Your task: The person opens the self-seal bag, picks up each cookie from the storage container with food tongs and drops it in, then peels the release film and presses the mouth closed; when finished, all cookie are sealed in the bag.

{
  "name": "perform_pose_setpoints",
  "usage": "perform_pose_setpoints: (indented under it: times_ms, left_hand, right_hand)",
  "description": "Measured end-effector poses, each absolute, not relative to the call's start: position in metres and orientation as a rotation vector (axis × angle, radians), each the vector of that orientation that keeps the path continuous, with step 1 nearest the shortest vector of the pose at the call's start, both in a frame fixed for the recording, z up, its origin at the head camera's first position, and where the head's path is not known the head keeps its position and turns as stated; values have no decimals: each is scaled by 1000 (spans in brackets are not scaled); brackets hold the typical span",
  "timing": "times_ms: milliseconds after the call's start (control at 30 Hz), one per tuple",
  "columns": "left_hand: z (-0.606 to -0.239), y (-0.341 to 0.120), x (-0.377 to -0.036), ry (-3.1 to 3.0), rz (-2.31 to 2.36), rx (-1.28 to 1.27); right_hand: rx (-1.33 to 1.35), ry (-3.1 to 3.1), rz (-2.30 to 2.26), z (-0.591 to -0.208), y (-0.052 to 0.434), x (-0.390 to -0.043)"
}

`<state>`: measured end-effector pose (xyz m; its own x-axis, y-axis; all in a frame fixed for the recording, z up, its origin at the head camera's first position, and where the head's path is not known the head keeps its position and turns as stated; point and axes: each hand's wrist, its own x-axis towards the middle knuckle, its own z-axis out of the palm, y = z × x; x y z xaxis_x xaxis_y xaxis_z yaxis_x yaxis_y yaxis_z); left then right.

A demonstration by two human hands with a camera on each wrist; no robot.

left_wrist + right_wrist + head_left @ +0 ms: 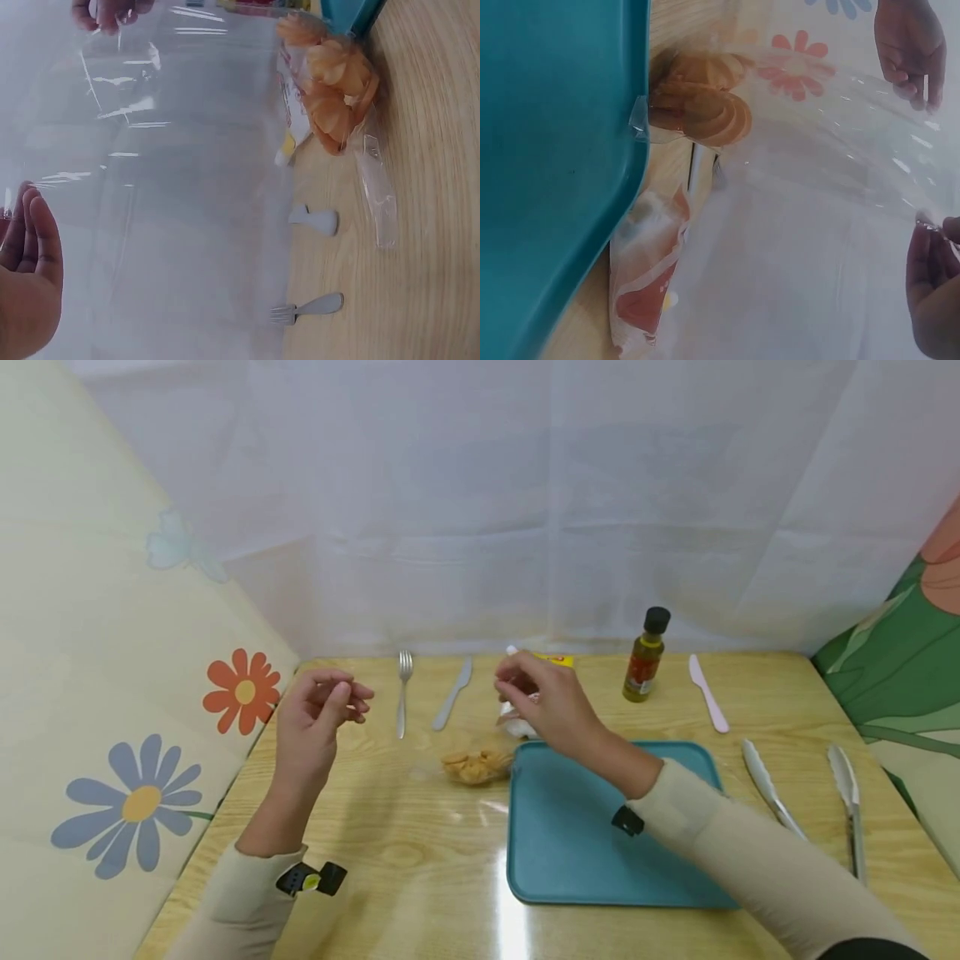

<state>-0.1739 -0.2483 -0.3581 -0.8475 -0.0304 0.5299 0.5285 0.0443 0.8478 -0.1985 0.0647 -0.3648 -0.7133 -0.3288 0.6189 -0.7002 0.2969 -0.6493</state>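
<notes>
Two hands up over the table (360,827), stretching one clear plastic bag (187,150) between them: left hand (318,714) pinches one edge at about 9 o'clock from the table's middle, right hand (543,697) pinches the other edge near 12 o'clock, just above the top-left corner of the tray (585,827). The bag is nearly invisible in the head view; the wrist views show it only by glare lines and creases, and its far edges can't be traced. Count on the table: one teal tray, one pack of biscuits (474,766) touching the tray's left rim at its 10 o'clock corner, one fork (403,692), one grey knife (453,693), one white plastic knife (708,692) at 1 o'clock, one small bottle (645,656) with a black cap, two pairs of tongs (806,793) at 3 o'clock. One printed packet (649,300) lies behind the right hand, mostly hidden in the head view; a yellow strip shows past the fingers, label unreadable. Right-side tongs are partly covered by the right sleeve.
</notes>
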Motion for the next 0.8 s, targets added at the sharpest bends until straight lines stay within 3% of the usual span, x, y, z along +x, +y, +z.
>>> perform_pose_setpoints:
  times_ms: [367, 800]
  left_hand:
    - [-351, -249, -176, -2166, -1584, -275]
    - [-343, -257, -180, -1993, -1816, -511]
  right_hand:
    - [881, -2082, 1576, -369, 67, -203]
    - [828, -2073, 1880, -361, 70, -202]
